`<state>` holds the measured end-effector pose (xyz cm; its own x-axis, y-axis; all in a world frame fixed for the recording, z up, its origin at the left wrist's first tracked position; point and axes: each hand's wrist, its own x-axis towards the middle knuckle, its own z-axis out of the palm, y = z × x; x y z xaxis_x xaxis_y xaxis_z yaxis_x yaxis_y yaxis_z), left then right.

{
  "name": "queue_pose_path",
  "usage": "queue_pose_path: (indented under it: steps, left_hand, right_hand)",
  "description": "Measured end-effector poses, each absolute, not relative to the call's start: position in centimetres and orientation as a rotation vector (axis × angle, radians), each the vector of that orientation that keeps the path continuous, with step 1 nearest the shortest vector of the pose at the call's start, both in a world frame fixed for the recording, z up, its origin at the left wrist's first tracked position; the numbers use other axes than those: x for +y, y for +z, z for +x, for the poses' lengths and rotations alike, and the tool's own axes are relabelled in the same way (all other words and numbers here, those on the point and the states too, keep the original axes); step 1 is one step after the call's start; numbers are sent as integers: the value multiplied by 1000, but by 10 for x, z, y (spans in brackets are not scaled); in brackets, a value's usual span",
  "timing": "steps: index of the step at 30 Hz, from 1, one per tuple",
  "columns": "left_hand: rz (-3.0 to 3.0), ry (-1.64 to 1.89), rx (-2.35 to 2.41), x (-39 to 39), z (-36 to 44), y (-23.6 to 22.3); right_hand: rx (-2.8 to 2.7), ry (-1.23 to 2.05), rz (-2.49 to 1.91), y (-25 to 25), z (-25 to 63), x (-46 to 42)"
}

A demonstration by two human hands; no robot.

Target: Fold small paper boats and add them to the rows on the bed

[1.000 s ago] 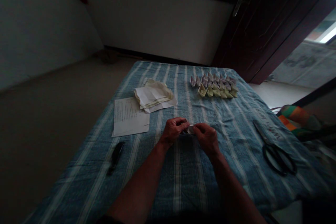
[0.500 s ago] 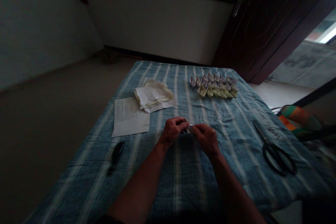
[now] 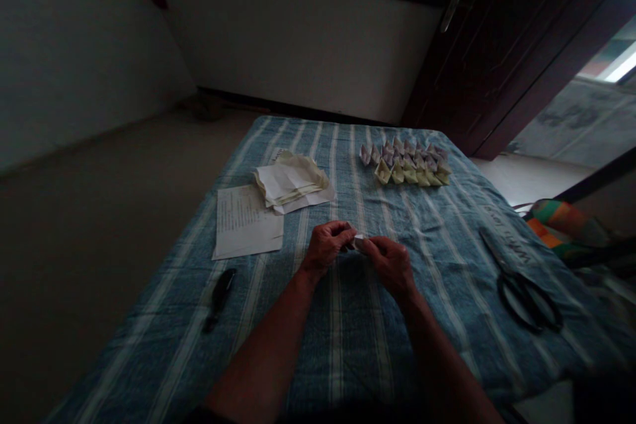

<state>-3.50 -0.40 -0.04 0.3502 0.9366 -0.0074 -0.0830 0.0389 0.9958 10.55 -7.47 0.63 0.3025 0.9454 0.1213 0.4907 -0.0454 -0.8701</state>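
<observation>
My left hand (image 3: 325,248) and my right hand (image 3: 390,262) meet above the middle of the blue striped cloth (image 3: 348,331). Both pinch a small folded piece of pale paper (image 3: 358,240) between their fingertips; most of it is hidden by the fingers. Beyond the hands, at the far end, several small folded paper boats (image 3: 407,162) stand in tight rows. Left of the hands lie a printed sheet (image 3: 246,222) and a stack of creased papers (image 3: 293,182).
Large black-handled scissors (image 3: 521,281) lie on the cloth at the right. A small dark object (image 3: 218,298) lies at the left, near the cloth's edge. A colourful striped cloth (image 3: 561,225) sits off the right side. A dark wooden door (image 3: 507,40) stands behind.
The hands have shifted slightly, the fingertips drawing closer over the small paper. Nothing else has moved.
</observation>
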Motion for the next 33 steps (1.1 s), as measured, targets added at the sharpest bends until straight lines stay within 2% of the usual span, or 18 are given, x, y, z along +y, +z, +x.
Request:
queue_pose_path:
  steps: [33]
  left_hand:
    - [1210,1005,856,-4,-36,0]
  right_hand:
    - [-1311,692,-1607,4,105,-76]
